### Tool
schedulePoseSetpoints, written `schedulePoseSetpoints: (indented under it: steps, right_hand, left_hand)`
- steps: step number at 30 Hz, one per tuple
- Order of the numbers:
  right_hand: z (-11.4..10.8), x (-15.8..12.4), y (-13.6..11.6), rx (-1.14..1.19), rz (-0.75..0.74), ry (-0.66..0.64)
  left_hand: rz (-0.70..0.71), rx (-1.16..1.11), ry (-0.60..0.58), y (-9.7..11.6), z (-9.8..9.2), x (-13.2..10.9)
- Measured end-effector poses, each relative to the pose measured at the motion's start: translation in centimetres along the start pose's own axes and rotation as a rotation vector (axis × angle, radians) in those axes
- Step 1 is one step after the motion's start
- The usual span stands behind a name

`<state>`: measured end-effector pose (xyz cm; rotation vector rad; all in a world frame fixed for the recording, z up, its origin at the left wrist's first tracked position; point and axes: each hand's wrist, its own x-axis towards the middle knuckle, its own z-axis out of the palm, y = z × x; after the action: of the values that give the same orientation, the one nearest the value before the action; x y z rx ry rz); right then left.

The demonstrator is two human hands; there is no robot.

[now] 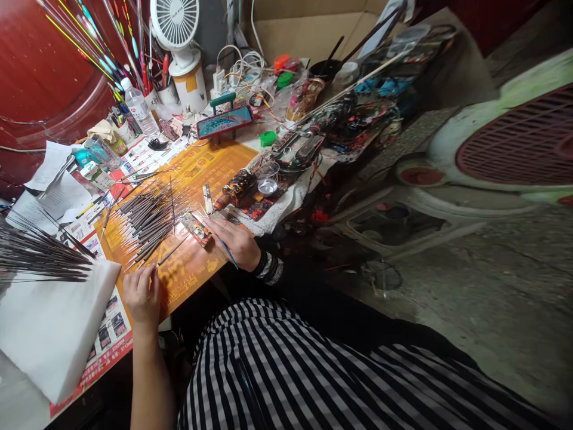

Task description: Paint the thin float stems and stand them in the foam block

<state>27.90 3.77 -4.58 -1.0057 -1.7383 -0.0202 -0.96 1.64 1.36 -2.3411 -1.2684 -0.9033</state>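
Note:
My left hand [142, 292] is at the table's front edge, its fingers pinched round the near end of a slim dark fishing float [173, 251]. The float points away to the right, toward a paint-smeared block [197, 230]. In my right hand [237, 243] is a thin blue paintbrush [229, 253], held like a pen with its tip above the block. A pile of similar dark floats [145, 218] lies on the orange mat [192, 280] beyond my left hand. Beside the block's far end is a small pale strip [208, 199].
At the left, a white foam block [67, 334] bears many upright dark floats. A phone on a stand [225, 122], a white fan [175, 24] and a water bottle [139, 107] stand at the back. Paint-crusted tools and a clear cup [267, 187] lie right.

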Motion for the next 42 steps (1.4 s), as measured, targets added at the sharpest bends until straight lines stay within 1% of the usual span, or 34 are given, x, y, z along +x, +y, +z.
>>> schedulePoseSetpoints:
  steps: [3,6,12,14,17,20,24,29,35,42]
  right_hand:
    - [0.3,-0.2,0.1,-0.015,0.010,0.006]
    - [0.3,-0.1,0.1,-0.036,-0.009,0.041]
    - [-0.9,0.1,-0.2,-0.010,0.014,0.028]
    - [-1.5,-0.1,0.0,0.014,-0.019,0.061]
    - [-2.3,-0.9,0.8,0.039,-0.109,0.122]
    - [-2.7,-1.7,1.7,0.018,-0.161,0.149]
    - [-2.5,-2.1,2.3,0.003,-0.176,0.121]
    - [-2.2,-2.2,2.2,0.004,-0.147,0.097]
    - [-2.2,-2.1,2.1,-0.029,-0.155,0.109]
    - [-2.0,-2.6,2.4,-0.030,-0.086,0.041]
  left_hand:
    - [-0.029,-0.045,-0.008,0.0,0.0,-0.2]
    - [-0.038,-0.081,-0.001,0.0,0.2,-0.2]
    - [-0.043,-0.105,-0.001,0.0,0.5,0.0]
    - [-0.052,-0.108,-0.011,0.0,0.5,-0.1]
    - [-0.069,-0.103,-0.022,-0.1,0.7,-0.4]
    - [-0.091,-0.101,-0.033,-0.3,0.9,-0.6]
    - [-0.116,-0.105,-0.030,-0.4,0.9,-0.7]
    - [-0.116,-0.108,-0.019,-0.2,0.8,-0.5]
    - [-0.108,-0.101,-0.013,-0.1,0.8,-0.6]
    - [-0.106,-0.105,-0.010,0.0,0.8,-0.6]
